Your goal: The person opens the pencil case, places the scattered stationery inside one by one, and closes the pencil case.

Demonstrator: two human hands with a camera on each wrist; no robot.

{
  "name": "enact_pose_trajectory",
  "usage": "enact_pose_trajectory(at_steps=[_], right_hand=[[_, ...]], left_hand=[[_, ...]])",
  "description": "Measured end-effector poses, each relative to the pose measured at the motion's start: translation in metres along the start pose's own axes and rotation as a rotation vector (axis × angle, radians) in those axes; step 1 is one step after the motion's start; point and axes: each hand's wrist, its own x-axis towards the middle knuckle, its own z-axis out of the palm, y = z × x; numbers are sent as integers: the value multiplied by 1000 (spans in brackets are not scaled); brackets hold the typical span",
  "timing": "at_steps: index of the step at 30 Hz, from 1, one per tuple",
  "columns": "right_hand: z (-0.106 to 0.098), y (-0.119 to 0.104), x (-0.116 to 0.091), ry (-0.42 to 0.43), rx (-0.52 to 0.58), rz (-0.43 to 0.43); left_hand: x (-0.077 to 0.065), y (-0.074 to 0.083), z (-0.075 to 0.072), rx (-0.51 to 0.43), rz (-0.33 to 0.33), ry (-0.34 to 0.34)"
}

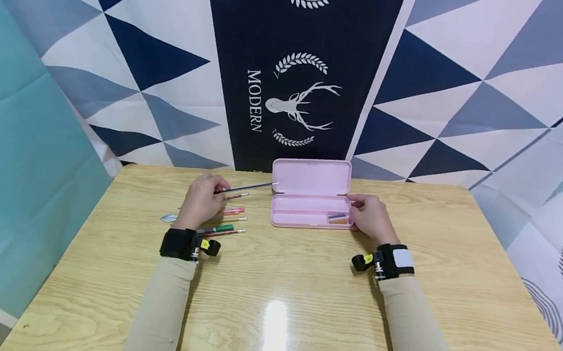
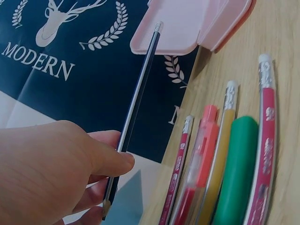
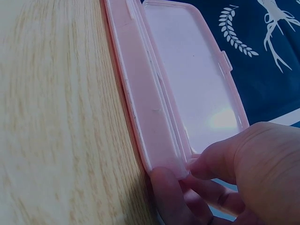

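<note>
In the head view, the pink pencil case [image 1: 292,219] lies open near the counter's [image 1: 248,287] far edge, small tan and blue pieces [image 1: 338,221] in its right compartment; the right hand [image 1: 372,217] grips its end.

In the left wrist view, the left hand [image 2: 58,166] pinches a dark pencil [image 2: 135,107] near a green marker [image 2: 237,168] and coral pen [image 2: 206,154].

In the right wrist view, thumb and fingers clasp the case beside its raised lid [image 3: 187,70].

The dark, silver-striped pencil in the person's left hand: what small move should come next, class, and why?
Probably move the pencil over the open pink plastic case and lower it in: the left hand pinches it, eraser end towards the case, which the right hand grips.
</note>
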Motion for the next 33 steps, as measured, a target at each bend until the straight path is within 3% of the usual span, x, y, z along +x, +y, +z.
enact_pose_trajectory(at_steps=[11,33], right_hand=[[0,2,0,-9,9,11],[0,1,0,-3,8,13]], left_hand=[[2,11,11,14,32,-46],[10,29,30,43,135,-66]])
